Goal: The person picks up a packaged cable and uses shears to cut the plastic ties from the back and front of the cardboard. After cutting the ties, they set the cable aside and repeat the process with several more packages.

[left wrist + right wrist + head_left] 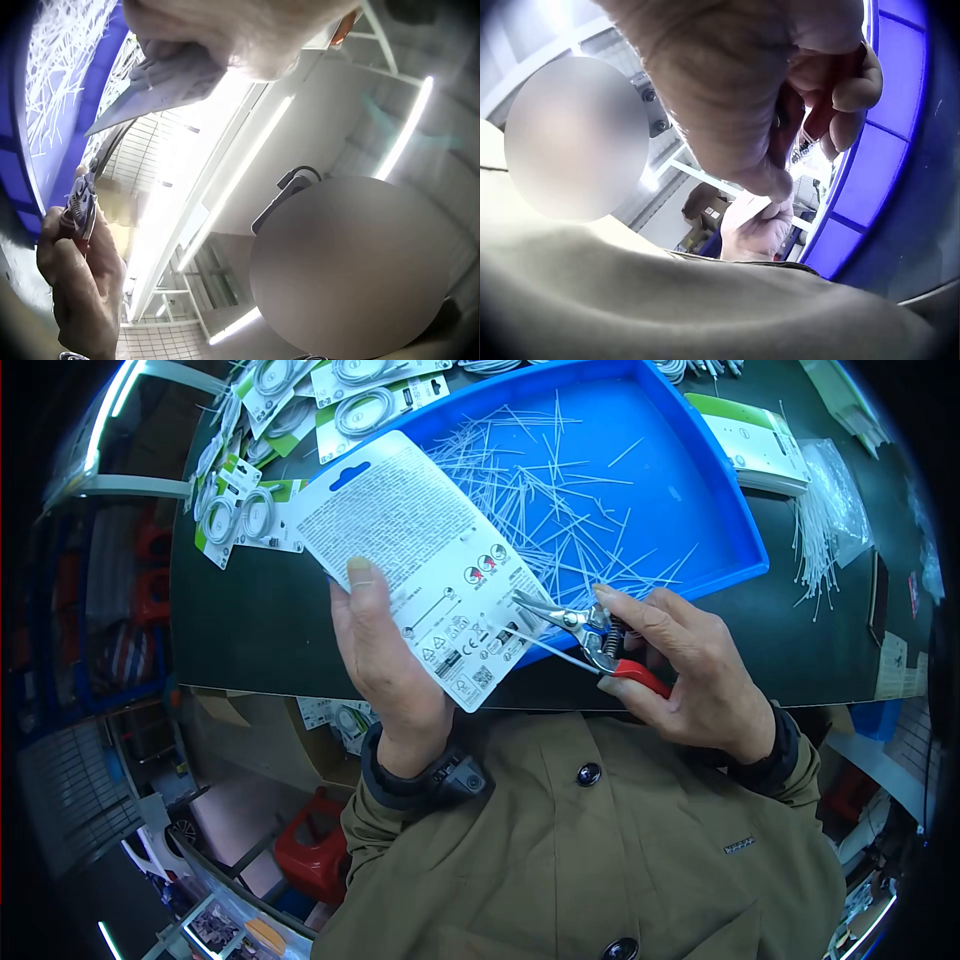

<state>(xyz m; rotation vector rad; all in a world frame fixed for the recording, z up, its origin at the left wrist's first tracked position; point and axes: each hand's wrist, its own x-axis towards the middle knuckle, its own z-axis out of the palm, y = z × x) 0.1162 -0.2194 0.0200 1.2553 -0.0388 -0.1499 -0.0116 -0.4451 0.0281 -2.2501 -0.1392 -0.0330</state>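
Note:
My left hand (385, 650) holds a white printed packaging card (410, 530) by its left side, thumb across the face. The card has a hang hole at its top and is tilted, its back side facing me. My right hand (700, 660) grips red-handled pruning shears (575, 617), whose blades point left over the card's lower right part. A thin white strip (555, 650), like a cable tie's tail, sticks out from the card just below the blades. In the right wrist view the fingers curl round the red handles (786, 124). The card's far side is hidden.
Behind the card stands a blue tray (700, 510) strewn with cut white strips (550, 490). Carded white cables (365, 410) pile up at the back left. To the right lie a stack of cards (750, 445) and a bundle of white ties (815, 540) beside clear plastic.

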